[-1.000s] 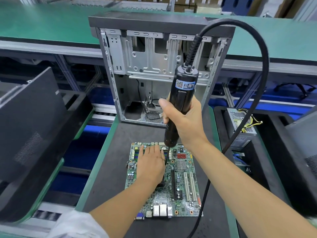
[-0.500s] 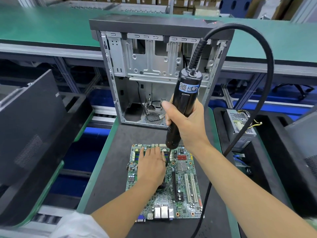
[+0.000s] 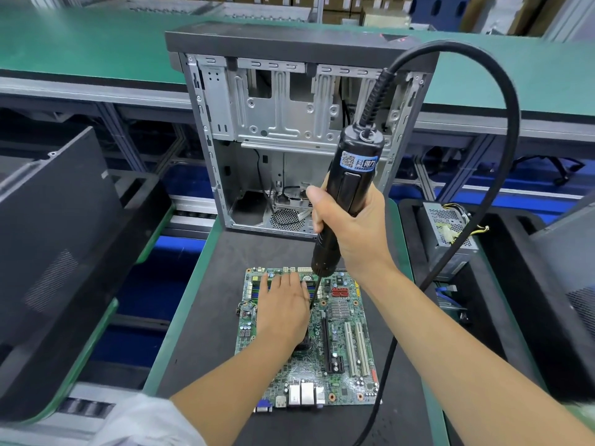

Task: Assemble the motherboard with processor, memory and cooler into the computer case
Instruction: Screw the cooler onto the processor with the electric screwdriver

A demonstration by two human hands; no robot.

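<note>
A green motherboard (image 3: 341, 346) lies flat on the black mat, near me. My left hand (image 3: 283, 309) rests palm-down on its middle, covering a dark part whose edge shows under the wrist. My right hand (image 3: 349, 230) grips a black electric screwdriver (image 3: 349, 188) held upright, its bit tip touching down just right of my left fingers. Behind the board stands the open computer case (image 3: 280, 130), its metal interior facing me, with loose cables at the bottom.
The screwdriver's thick black cable (image 3: 502, 130) loops up, right and down past the board's right edge. A grey power supply (image 3: 450, 233) sits in a black tray at the right. A dark case panel (image 3: 54, 226) leans at the left. The black mat (image 3: 206, 333) has green edges.
The view has tilted slightly, so everything sits a little lower in frame. The screwdriver and both hands hold nearly the same pose on the board.
</note>
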